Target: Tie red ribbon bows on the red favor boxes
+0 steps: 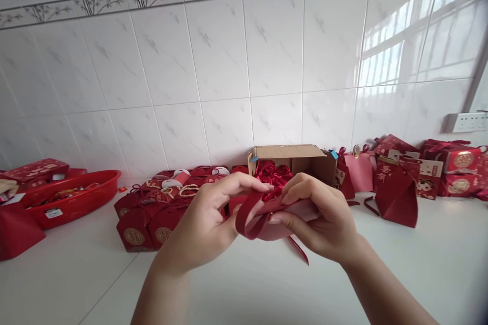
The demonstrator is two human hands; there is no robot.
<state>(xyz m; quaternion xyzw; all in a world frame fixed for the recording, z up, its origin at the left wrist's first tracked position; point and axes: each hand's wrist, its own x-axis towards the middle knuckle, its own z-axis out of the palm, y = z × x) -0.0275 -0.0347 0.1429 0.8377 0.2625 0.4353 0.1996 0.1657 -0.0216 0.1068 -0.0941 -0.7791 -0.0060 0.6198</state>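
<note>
Both hands are raised in the middle of the view around a small pinkish-red gift bag, which they partly hide. A dark red ribbon curves in a loop at its left side. My left hand is closed on this ribbon, fingertips at the top of the loop and thumb beside it. Thumb and fingers of my right hand pinch the bag's upper edge, where a tiny gold-coloured spot shows. Behind the hands, a cardboard box stands open with shiny red ribbon bows inside.
Several red gift boxes with gold emblems stand packed together at left. Farther left is a red plastic basin holding small wrapped items. Red bags and stacked boxes line the right side, against the tiled wall.
</note>
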